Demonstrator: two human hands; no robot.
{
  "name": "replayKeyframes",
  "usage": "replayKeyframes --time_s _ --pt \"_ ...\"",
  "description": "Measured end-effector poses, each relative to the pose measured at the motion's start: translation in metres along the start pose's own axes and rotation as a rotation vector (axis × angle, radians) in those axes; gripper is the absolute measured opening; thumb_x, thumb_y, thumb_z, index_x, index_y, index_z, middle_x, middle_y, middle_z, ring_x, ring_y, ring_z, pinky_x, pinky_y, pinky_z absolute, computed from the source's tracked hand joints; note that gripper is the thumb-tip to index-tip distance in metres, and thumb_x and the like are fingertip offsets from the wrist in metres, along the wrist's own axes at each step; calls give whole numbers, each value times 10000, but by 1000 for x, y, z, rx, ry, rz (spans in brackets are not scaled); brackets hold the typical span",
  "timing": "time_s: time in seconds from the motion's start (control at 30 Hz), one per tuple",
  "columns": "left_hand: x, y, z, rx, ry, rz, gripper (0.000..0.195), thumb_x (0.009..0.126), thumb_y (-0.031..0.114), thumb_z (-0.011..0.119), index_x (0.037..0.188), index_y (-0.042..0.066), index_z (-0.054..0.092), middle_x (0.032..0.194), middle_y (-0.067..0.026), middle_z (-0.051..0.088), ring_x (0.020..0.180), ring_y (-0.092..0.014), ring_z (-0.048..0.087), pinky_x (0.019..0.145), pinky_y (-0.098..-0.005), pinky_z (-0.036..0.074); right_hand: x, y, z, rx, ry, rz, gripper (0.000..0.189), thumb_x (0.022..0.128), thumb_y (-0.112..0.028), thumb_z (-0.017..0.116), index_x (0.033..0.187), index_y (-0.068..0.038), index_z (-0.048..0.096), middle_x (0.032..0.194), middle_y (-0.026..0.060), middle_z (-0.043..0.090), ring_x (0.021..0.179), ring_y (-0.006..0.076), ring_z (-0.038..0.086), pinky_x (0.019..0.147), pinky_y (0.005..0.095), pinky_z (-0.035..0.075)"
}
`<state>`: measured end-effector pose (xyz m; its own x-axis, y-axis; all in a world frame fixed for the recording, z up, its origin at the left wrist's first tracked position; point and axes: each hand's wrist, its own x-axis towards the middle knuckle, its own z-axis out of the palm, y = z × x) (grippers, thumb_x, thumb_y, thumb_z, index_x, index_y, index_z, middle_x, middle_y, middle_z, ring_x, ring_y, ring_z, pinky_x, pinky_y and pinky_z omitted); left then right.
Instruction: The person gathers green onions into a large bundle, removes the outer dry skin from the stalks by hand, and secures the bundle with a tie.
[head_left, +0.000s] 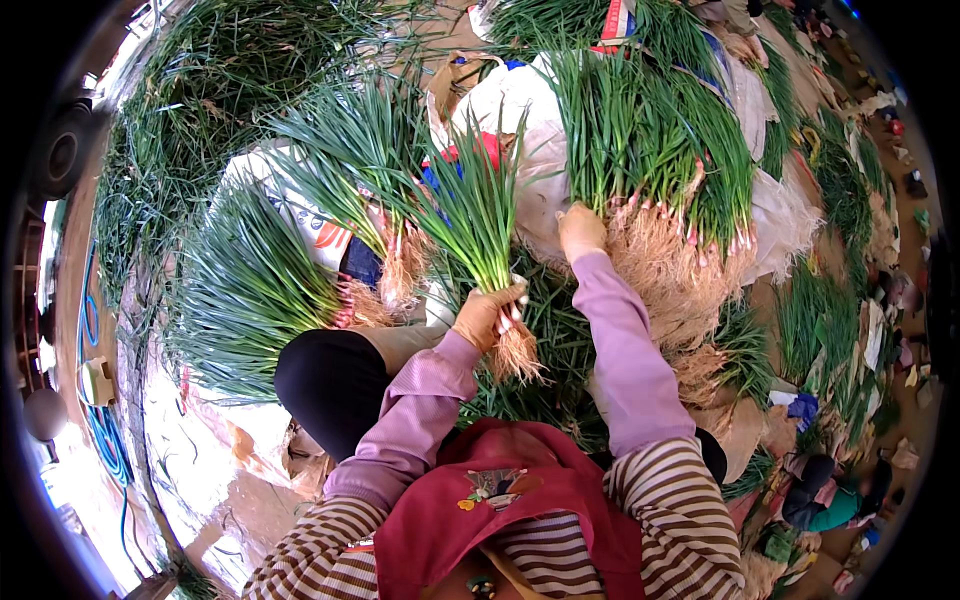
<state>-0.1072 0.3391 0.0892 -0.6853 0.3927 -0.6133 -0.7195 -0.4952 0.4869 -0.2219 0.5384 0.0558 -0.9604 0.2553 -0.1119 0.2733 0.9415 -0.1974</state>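
Note:
My left hand (484, 315), which looks gloved in tan, grips a bunch of green garlic (476, 225) just above its pale pinkish bulbs. The leaves point away from me, and the tan roots hang below my fist. My right hand (583, 231) is at the near left edge of a large pile of green garlic (645, 142), close to the stem bases. Its fingertips are partly hidden, so their hold on the stems cannot be made out. That pile lies on white woven sacking (517, 127), with its roots in a thick mat towards me.
Two laid-out bunches, a nearer one (255, 292) and a farther one (360, 165), lie left. Loose leaves (202, 97) are heaped at far left. My bent knee (330, 382) stands beside the nearer bunch. Blue hose (109, 442) runs along the left edge. Another person (832, 502) sits far right.

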Motion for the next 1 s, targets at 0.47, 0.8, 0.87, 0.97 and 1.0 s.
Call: replayKeyframes --time_s 0.47,0.8,0.87,0.97,1.0 --pt "-3 -13 5 185 23 17 128 836 113 632 785 -2 650 570 -64 598 392 -76 464 341 -189 290 -120 -14 -18 1242 -365 53 112 859 -56 582 809 31 631 643 -4 550 545 72 457 500 214 385" --pt "-18 -17 10 115 64 106 175 833 111 607 711 -12 635 542 -75 590 384 -103 493 337 -206 307 -119 10 34 975 -93 335 86 820 -50 577 764 -14 631 694 76 624 570 147 540 562 262 448" --pt "-22 -11 10 131 24 140 186 840 140 615 738 -13 642 557 -75 598 394 -104 500 339 -203 306 -115 21 15 1223 -446 420 87 849 -93 584 884 -19 615 810 57 634 614 122 559 599 261 476" --pt "-20 -10 5 163 -17 116 184 849 162 623 805 -15 642 571 -75 602 400 -105 508 328 -201 291 -118 -8 -28 1678 -694 443 271 920 -275 532 1062 -44 542 807 5 562 644 92 467 600 252 429" --pt "-20 -10 8 167 -42 85 171 848 154 623 796 -8 640 569 -74 600 401 -103 508 328 -199 294 -110 3 -13 1821 -740 369 292 925 -342 516 995 -60 541 750 -17 513 618 77 428 561 240 386"
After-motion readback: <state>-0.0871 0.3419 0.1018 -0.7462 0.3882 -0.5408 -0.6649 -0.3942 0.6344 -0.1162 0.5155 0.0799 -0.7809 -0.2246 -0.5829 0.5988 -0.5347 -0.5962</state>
